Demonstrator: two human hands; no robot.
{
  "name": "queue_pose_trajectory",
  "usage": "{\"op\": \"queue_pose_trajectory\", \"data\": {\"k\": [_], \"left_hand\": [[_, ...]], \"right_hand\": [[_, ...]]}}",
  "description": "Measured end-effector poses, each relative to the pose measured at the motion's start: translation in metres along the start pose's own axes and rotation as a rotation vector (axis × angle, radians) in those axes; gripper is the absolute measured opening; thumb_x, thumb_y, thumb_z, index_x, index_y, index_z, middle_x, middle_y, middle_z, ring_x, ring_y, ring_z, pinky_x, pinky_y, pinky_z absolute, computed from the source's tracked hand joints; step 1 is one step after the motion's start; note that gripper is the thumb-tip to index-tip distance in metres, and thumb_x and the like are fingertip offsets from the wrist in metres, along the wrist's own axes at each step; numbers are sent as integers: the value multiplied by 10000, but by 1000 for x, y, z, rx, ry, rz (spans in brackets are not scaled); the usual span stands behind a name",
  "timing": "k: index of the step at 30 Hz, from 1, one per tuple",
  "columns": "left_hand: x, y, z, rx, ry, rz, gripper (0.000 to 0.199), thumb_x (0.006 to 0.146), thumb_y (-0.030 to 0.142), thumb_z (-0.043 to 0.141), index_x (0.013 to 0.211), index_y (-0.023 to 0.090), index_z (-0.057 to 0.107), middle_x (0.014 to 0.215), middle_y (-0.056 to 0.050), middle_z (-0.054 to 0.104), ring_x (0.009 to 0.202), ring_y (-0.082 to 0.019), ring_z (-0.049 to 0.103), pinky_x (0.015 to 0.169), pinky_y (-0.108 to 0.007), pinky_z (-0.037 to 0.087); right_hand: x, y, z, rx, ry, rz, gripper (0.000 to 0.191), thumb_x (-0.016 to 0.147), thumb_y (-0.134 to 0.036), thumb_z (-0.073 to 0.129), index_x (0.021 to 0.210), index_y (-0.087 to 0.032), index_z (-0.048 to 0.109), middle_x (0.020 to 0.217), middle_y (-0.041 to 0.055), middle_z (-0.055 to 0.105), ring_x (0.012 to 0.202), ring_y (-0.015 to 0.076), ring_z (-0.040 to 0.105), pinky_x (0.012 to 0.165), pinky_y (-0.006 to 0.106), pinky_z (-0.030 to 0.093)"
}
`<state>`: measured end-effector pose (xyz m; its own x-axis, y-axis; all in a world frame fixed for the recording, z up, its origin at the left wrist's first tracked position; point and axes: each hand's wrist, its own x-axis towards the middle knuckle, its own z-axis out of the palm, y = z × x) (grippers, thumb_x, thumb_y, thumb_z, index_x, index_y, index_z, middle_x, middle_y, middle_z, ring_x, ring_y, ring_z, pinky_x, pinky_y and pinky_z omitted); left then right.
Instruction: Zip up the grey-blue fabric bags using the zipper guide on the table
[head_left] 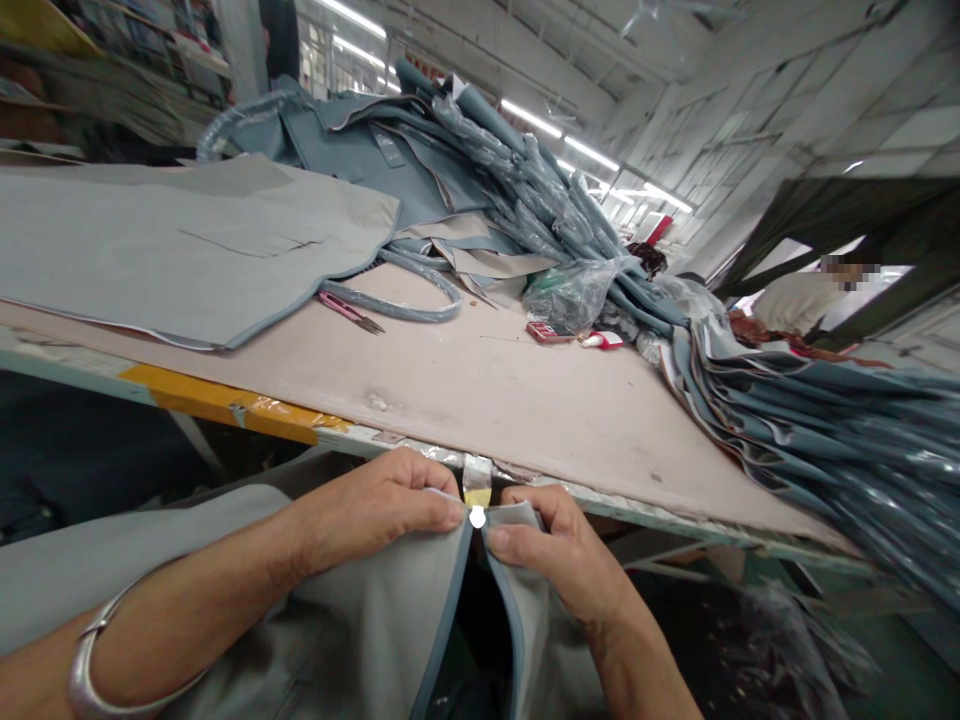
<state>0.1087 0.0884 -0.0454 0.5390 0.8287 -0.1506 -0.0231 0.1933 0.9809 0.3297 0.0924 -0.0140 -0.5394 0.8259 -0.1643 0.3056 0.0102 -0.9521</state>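
My left hand (397, 495) pinches the corner of a light grey fabric panel (375, 590) trimmed with a blue-grey edge. Between thumb and fingers, my right hand (551, 540) grips a second grey fabric edge (532, 600) with the same trim. The two trimmed edges come close together at a small white rounded piece (477, 517), just below a strip of yellow and silver tape (478, 480) on the table's front edge. Below that point the edges spread apart around a dark gap. I cannot tell whether the fabric touches the white piece.
On the table (480, 390), another grey panel (195, 240) lies left near pink-handled scissors (351, 311). Plastic-wrapped blue-grey tubing (420, 305), a clear plastic bag (574, 295) and a red box (551, 333) sit behind. Folded blue-grey pieces (810, 430) are stacked right. A person (799, 300) is beyond.
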Motion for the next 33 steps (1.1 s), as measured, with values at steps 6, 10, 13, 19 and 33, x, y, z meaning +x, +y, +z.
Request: {"op": "queue_pose_trajectory", "data": {"k": [6,10,13,19,33], "left_hand": [[1,-1,-1,47,22,35,361,711,502,688,692,167,556,557,66,370,496,-75,251,457,-215,181],[0,-1,0,69,38,55,367,736,518,665,697,172,550,570,56,386,506,-83,274,457,-214,193],[-1,-1,1,104,63,72,370,755,527,643,714,171,552,580,53,378,524,-89,275,464,-214,200],[-5,1,5,174,100,135,390,795,541,601,682,178,510,598,52,354,549,-95,271,480,-223,202],[-5,7,-1,303,117,158,339,842,471,555,674,182,498,629,48,364,607,-118,307,537,-257,231]], "right_hand": [[1,2,3,41,23,10,383,739,-391,759,614,-185,461,565,-62,347,524,81,257,477,233,196],[0,3,4,48,61,-2,386,746,-403,757,623,-186,463,561,-62,347,519,81,256,471,230,193],[0,2,6,60,75,-29,380,759,-386,749,623,-186,456,563,-65,334,525,79,240,473,232,180],[0,5,10,109,92,-57,402,790,-380,751,628,-188,437,568,-72,313,523,76,218,481,241,162],[-3,2,12,-58,139,-117,427,860,-459,702,656,-188,444,614,-59,312,580,96,241,516,252,197]]}}
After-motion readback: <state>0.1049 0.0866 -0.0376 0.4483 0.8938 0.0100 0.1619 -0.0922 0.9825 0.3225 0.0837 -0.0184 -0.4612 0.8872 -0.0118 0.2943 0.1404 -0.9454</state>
